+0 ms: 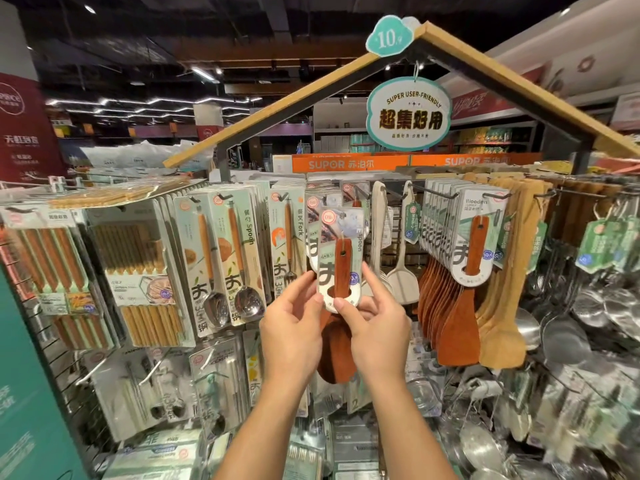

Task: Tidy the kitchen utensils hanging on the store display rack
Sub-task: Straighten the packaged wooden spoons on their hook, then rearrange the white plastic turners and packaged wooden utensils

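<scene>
At centre of rack (pixel 568 194), in front of the hanging rows: wooden spoon (pixel 341 271) on its card (pixel 337 237), held upright, clear of the hooks. Left hand (pixel 294 327) pinching the card's lower left edge between thumb and fingers. Right hand (pixel 374 323) gripping the card's lower right edge, thumb on the front near the round cut-out. Spoon bowl (pixel 334 355) hanging below the card, partly hidden between the two hands.

Left of centre: carded steel spoons (pixel 228 258) with wooden handles, two rows on hooks; carded forks (pixel 287 244) just beside them. Far left: chopstick packs (pixel 138 271), several rows, top pack lying flat across the hooks.

Right of centre: pale spatulas (pixel 401 271) hanging bare; row of carded wooden turners (pixel 471 244), front card marked "Wooden"; light-wood spatulas (pixel 502 327) behind them. Far right: steel ladles and skimmers (pixel 588 306) with green tags, blurred.

Below: more carded cutlery (pixel 207 386), detail unclear.

Above: roof-shaped wooden frame (pixel 450 46) with price tag "10.9" (pixel 389 38) and hanging sign (pixel 408 116) reading "SUPER USER-FRIENDLY".
</scene>
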